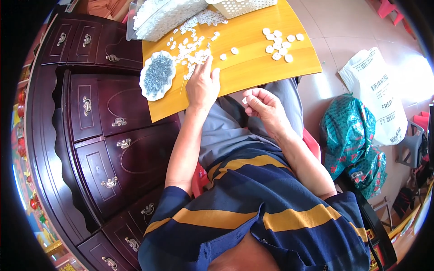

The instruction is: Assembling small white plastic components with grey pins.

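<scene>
At the near edge of the wooden table [253,58], my left hand [202,88] lies with fingers stretched toward a scatter of small white plastic pieces [185,52]. Its thumb stands apart, and the fingertips reach the nearest pieces. My right hand [267,110] is raised over my lap, thumb and fingertips pinching one small white plastic piece [244,100]. To the left of my left hand is a white scalloped dish [144,86] full of small grey metal pins or screws [158,72]. A loose group of white roundish pieces [277,44] lies at the table's right, with two more nearer the middle.
A clear bin [131,34] heaped with white pieces and a cream perforated basket [242,9] stand at the far edge. Dark wooden drawers [108,104] border the left. On the floor at right are a green plastic bag [346,131] and a white sack [377,95].
</scene>
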